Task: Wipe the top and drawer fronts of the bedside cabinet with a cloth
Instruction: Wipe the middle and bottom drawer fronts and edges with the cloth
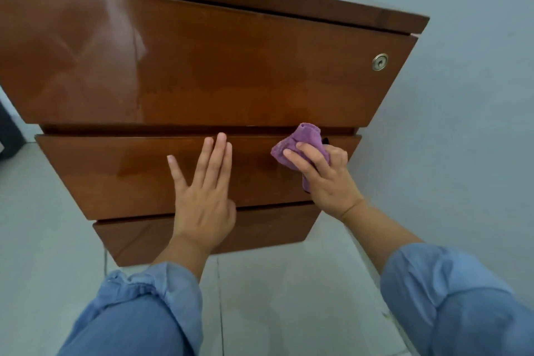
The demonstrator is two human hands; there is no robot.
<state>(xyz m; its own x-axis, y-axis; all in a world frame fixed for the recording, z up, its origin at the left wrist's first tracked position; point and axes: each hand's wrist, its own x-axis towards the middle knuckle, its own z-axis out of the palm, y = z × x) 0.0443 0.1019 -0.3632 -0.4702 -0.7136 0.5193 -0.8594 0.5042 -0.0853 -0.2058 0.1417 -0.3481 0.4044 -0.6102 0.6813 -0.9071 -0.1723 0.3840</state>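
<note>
Three drawer fronts face me on the bedside cabinet [202,66], stacked one under another in glossy brown wood, with the dark edge of the cabinet top [260,0] running above them. On the top drawer front [187,66] I see a round metal lock [379,61] near its right end. My right hand [326,179] is closed around the purple cloth [303,143], bunched under my fingers, and presses it against the right end of the middle drawer front [115,176], close to its upper edge; a fold of the cloth sticks up into the gap below the top drawer. My left hand [205,199] lies flat and open on the same middle front, near its centre, fingers spread and pointing up, holding nothing. The heel of that hand reaches down over the seam to the bottom drawer front [260,228]. Both my arms wear blue sleeves [150,309] rolled up to the forearm. Below the cabinet I see pale floor tiles [274,298], and a plain light wall [476,95] stands to the right, just beside the cabinet. Something small and dark shows behind the cloth; I cannot tell what it is.
</note>
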